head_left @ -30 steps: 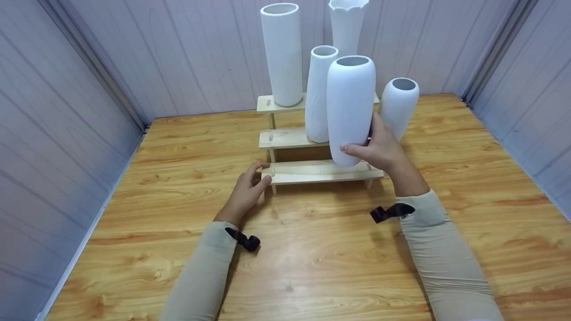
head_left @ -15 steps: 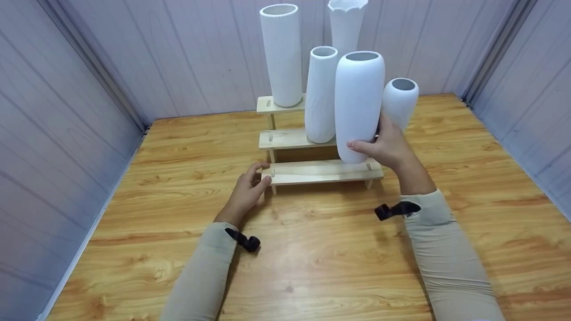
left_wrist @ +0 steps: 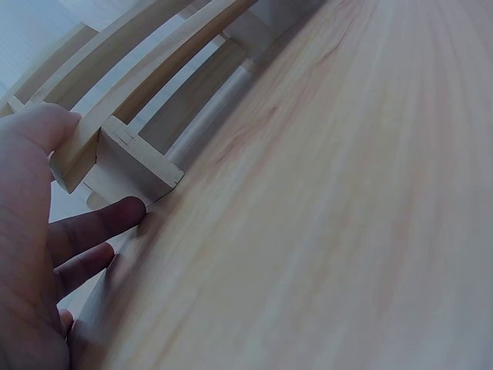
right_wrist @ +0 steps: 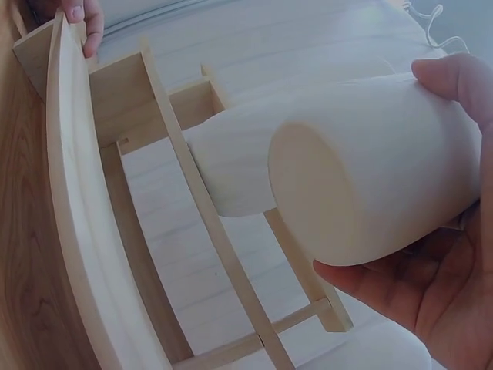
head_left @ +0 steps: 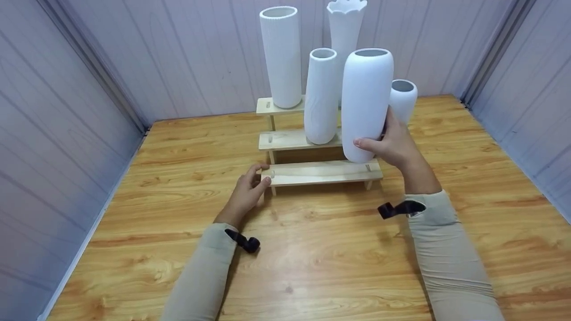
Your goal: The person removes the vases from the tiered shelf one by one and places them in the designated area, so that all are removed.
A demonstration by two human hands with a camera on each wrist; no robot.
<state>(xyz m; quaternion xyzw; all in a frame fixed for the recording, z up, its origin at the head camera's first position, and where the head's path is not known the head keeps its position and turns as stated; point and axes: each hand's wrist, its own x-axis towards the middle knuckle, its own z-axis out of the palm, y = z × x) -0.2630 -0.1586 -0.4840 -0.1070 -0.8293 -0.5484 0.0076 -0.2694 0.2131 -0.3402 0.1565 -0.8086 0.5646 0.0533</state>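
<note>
My right hand (head_left: 399,145) grips the lower part of a smooth white vase (head_left: 366,100), thumb in front, its other fingers partly hidden. The vase is nearly upright; its bare bottom (right_wrist: 314,193) hangs clear of the shelves in the right wrist view. At the left end of a three-step wooden stand (head_left: 321,173), my left hand (head_left: 247,189) holds the lowest step, with its thumb on the board in the left wrist view. On the middle step, left of the held vase, stands a slim white vase (head_left: 320,98).
A ribbed white vase (head_left: 282,60) and a scalloped-rim vase (head_left: 344,33) stand on the top step. A shorter white vase (head_left: 403,100) is on the wooden table (head_left: 290,258) behind my right hand. Pale panelled walls (head_left: 200,58) enclose the back and sides.
My right hand has carried the smooth vase to the right and slightly farther back, over the stand's right end. The left hand stays at the lowest step.
</note>
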